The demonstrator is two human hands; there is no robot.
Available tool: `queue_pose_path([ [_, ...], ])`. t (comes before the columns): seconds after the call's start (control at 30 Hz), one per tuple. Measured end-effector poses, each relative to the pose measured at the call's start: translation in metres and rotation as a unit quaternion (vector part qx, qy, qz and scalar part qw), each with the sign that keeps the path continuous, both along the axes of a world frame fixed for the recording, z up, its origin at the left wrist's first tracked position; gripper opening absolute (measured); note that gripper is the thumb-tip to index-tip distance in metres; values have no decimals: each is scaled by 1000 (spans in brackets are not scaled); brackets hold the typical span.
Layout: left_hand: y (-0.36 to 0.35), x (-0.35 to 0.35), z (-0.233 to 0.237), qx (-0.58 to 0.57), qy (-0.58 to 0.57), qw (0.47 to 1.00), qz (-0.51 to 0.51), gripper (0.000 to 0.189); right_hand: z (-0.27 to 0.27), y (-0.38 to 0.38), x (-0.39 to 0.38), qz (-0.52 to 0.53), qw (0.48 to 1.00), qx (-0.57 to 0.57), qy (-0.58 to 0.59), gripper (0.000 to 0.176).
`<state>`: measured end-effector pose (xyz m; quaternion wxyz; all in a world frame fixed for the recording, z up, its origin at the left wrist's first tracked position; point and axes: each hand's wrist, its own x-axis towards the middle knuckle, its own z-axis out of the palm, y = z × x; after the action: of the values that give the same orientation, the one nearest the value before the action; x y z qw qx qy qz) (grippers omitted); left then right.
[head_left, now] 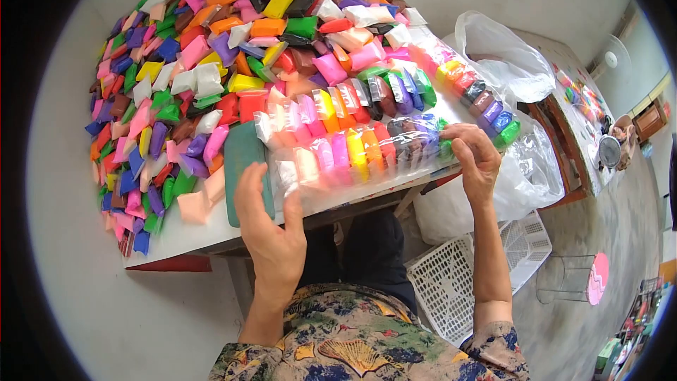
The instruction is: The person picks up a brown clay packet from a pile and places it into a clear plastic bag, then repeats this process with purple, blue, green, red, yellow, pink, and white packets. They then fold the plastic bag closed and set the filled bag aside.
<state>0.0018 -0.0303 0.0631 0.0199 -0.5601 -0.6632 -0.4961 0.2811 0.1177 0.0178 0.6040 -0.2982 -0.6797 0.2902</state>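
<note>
A long clear plastic bag (352, 178) lies along the table's front edge, with a row of small coloured packets in it, white and peach at the left through pink, yellow and red to blue and green. My right hand (476, 159) has its thumb and fingers curled together at the bag's right end, by the green packet. At the left end, my left hand (271, 229) has thumb and fingers apart, its thumb close to a white packet (288, 175). Its fingertips overlap a dark green board (247, 162). Behind the bag runs another row of packets (328, 111).
A large heap of coloured packets (211, 63) covers the table's back and left. A filled clear bag (486, 102) lies at the right. White plastic bags (504, 56) stand beyond it, and a white basket (444, 279) sits below the table. A pink-topped stool (598, 279) stands right.
</note>
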Motion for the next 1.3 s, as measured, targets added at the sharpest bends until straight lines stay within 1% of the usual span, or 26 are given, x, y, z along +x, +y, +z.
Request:
queue_pose_path([
  [0.07, -15, 3, 2, -42, 81, 996, 16, 45, -3, 1, 1, 3, 1000, 1, 4, 5],
  [0.17, -29, 5, 5, -61, 140, 987, 58, 46, -2, 0, -1, 5, 1000, 2, 14, 5],
  [0.27, -25, 9, 2, -103, 30, 993, 56, 49, -1, -1, -2, 11, 1000, 1, 20, 5],
  [0.37, -19, 14, 1, -82, 19, 994, 66, 47, -3, 0, 0, 10, 1000, -3, 17, 4],
  [0.47, -17, 15, -8, -98, 62, 992, 52, 43, -2, -1, 1, 15, 1000, -2, 13, 3],
  [0.67, -6, 16, -22, -33, 48, 997, 47, 27, -4, -1, 2, 21, 999, -4, 25, 4],
  [0.77, -1, 17, -18, 28, 97, 995, 24, 22, -3, -1, 3, 17, 1000, -8, 21, 5],
  [0.87, 5, 17, -13, 85, 129, 988, -5, 22, -1, -1, 3, 26, 999, -22, 24, 5],
  [1.07, 11, 5, -8, 58, 119, 988, -82, 23, -2, -1, 5, 31, 999, -16, 14, 5],
  [1.17, 9, 3, -5, 31, 56, 995, -82, 20, -3, 0, 6, 30, 999, -14, 9, 4],
  [1.3, 7, 6, -5, 22, 54, 995, -79, 20, -4, 1, 5, 36, 999, -8, 23, 3],
])
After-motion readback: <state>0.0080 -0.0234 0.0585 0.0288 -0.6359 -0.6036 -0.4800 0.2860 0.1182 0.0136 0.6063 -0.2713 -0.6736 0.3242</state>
